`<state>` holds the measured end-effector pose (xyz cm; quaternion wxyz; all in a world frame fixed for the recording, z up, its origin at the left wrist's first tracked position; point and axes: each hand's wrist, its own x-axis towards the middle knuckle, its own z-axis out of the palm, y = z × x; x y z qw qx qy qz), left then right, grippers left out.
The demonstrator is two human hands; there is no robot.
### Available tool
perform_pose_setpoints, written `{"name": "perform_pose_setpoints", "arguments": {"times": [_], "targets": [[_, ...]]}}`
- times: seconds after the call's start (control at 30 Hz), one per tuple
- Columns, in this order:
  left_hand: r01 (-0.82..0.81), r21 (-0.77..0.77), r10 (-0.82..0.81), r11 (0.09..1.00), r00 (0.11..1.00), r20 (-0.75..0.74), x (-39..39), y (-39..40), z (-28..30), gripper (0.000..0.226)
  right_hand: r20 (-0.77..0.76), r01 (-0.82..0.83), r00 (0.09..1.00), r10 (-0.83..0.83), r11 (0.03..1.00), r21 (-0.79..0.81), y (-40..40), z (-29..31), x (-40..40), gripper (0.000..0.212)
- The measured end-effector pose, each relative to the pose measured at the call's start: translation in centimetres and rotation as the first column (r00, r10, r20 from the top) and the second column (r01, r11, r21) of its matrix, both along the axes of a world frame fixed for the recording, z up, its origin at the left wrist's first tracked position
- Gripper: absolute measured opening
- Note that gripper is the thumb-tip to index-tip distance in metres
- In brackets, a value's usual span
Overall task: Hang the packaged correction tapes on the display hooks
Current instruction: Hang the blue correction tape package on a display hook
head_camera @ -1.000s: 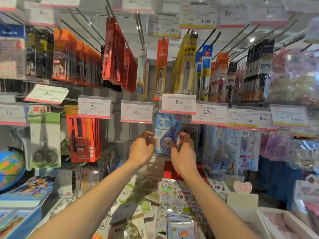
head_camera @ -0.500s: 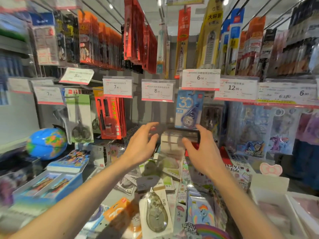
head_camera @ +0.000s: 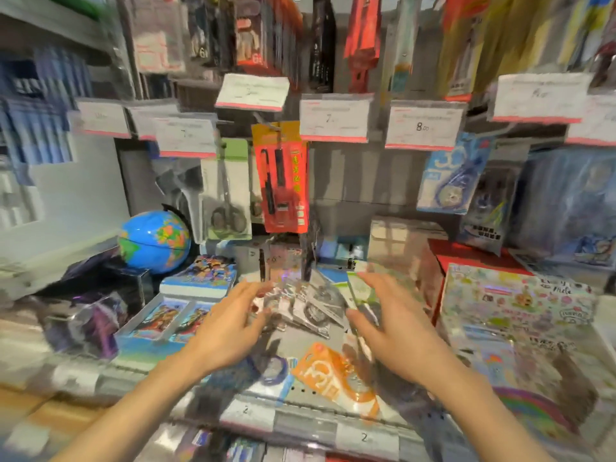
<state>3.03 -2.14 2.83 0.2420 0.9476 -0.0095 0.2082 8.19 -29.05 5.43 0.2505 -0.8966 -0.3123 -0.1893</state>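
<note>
A blue packaged correction tape (head_camera: 448, 176) hangs on a display hook at the upper right, under the 8.00 price tag. Several more packaged correction tapes (head_camera: 313, 306) lie in a loose pile on the shelf, with an orange pack (head_camera: 333, 378) nearer the front edge. My left hand (head_camera: 230, 325) hovers over the left side of the pile with its fingers spread and holds nothing. My right hand (head_camera: 390, 328) hovers over the right side, fingers relaxed, close to a green-and-white pack (head_camera: 361, 291). The view is blurred by motion.
A red pen pack (head_camera: 283, 181) and a scissors pack (head_camera: 228, 195) hang above the pile. A globe (head_camera: 155, 241) stands at the left, with picture books (head_camera: 200, 278) beside it. A sticker box (head_camera: 513, 301) lies at the right. Price tags (head_camera: 333, 118) line the hooks.
Both hands let go of the hung blue pack and dropped toward the pile on the shelf. The view has swung down and to the left.
</note>
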Motion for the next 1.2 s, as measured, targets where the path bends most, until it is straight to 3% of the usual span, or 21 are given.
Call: {"name": "perform_pose_setpoints", "arguments": {"times": [0.3, 0.53, 0.67, 0.83, 0.97, 1.1, 1.2], "targets": [[0.079, 0.243, -0.053, 0.967, 0.993, -0.109, -0.9, 8.9, -2.3, 0.041, -0.279, -0.069, 0.960, -0.009, 0.961, -0.269, 10.7, -5.1, -1.3, 0.064], [0.118, 0.228, -0.087, 0.967, 0.986, -0.139, -1.1, 10.9, -3.3, 0.039, -0.369, -0.108, 0.929, -0.040, 0.922, -0.371, 13.7, -6.2, -1.8, 0.065], [0.104, 0.170, -0.080, 0.980, 0.987, -0.141, -1.5, 11.1, -3.3, 0.039, -0.363, -0.084, 0.931, -0.034, 0.949, -0.303, 13.8, -6.3, -1.8, 0.061], [0.050, 0.025, -0.047, 0.998, 0.993, -0.112, -1.6, 10.8, -2.3, 0.044, -0.309, -0.009, 0.951, -0.026, 0.993, -0.114, 14.0, -5.3, -1.5, 0.064], [0.026, -0.211, -0.045, 0.977, 0.995, -0.086, -1.4, 10.1, -0.6, 0.043, -0.227, 0.016, 0.974, -0.011, 1.000, 0.019, 14.9, -4.2, -1.6, 0.066], [0.035, -0.540, -0.077, 0.841, 0.996, -0.055, -0.9, 9.5, 0.8, 0.035, -0.106, 0.026, 0.994, -0.018, 0.997, 0.077, 15.4, -3.1, -1.7, 0.064], [0.072, -0.678, -0.110, 0.731, 0.994, -0.013, -0.5, 8.3, 2.2, 0.033, -0.042, 0.036, 0.999, -0.032, 0.994, 0.102, 14.8, -2.6, -1.5, 0.066]]}}
